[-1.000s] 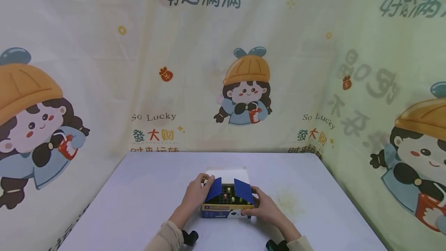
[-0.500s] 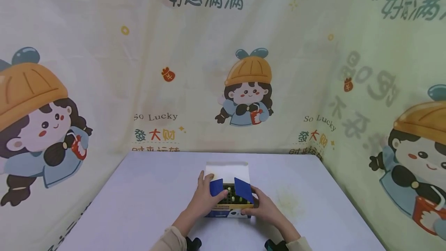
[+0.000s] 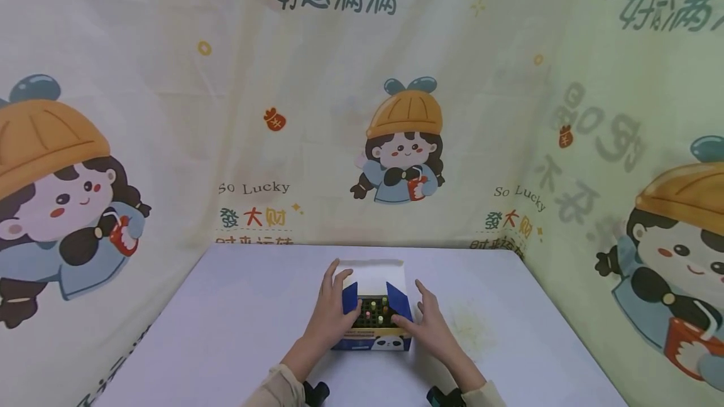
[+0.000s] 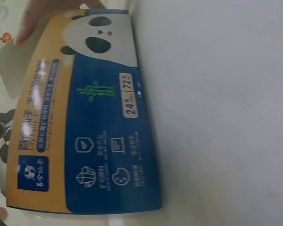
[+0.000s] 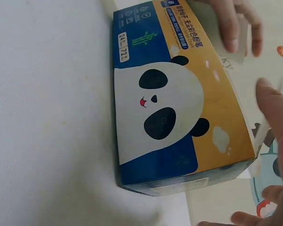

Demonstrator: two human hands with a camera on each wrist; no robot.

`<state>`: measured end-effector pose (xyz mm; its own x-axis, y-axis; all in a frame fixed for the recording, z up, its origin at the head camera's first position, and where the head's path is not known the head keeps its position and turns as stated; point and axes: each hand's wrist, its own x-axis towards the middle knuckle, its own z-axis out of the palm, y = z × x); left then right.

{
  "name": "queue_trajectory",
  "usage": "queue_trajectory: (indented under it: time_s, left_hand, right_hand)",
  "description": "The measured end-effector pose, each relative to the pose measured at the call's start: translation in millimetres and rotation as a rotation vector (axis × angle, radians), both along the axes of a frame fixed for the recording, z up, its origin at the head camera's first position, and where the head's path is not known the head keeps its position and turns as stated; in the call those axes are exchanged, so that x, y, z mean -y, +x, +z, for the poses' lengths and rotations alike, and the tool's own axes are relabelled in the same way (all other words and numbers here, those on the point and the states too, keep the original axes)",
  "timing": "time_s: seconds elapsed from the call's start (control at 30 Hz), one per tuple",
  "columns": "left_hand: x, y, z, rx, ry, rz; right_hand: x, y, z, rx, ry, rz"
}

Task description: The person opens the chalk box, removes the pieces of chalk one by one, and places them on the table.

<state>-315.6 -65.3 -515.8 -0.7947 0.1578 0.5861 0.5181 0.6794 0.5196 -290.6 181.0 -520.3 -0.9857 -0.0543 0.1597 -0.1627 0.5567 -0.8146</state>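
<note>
A blue and orange chalk box (image 3: pixel 373 341) with a panda on its front stands between my hands, its top raised. Coloured chalk sticks (image 3: pixel 381 320) show in dark holes inside. My left hand (image 3: pixel 323 313) is at the left blue flap (image 3: pixel 349 298), fingers extended behind it and thumb over the opening. The right hand (image 3: pixel 431 328) is spread by the right blue flap (image 3: pixel 398 299), its thumb near the flap's lower front corner and its fingers raised. In the right wrist view, the right thumb (image 5: pixel 273 101) stands off the box front.
The white lid (image 3: pixel 376 274) stands up at the back of the box. A white table (image 3: pixel 249 306) lies beneath, with a faint yellow stain to the right. Printed cloth (image 3: pixel 317 162) hangs behind and on both sides.
The left hand moves over the left flap, thumb inward. My right hand has let go of the box's right side and risen. Both flaps now stand more upright, showing more chalk.
</note>
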Motion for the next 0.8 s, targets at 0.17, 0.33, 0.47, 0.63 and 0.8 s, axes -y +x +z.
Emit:
queue_trajectory:
  time_s: [0.17, 0.33, 0.47, 0.63, 0.8]
  left_hand:
    - [2, 0.1, 5.4, -0.190, 0.045, -0.029]
    - [9, -0.6, 8.5, -0.338, 0.101, -0.077]
    - [16, -1.9, 6.9, -0.384, 0.130, -0.118]
    - [28, -4.8, 4.3, -0.467, 0.072, -0.091]
    - [43, -8.7, 3.5, -0.500, -0.032, -0.036]
  right_hand:
    - [-3, -0.5, -5.2, -0.059, -0.004, -0.002]
    - [-5, -0.5, -7.5, -0.154, -0.025, -0.066]
    - [-8, 0.3, -5.9, -0.304, -0.034, -0.127]
    - [-11, 0.4, -2.5, -0.476, 0.023, -0.203]
    - [-13, -2.2, -6.0, -0.590, 0.245, -0.250]
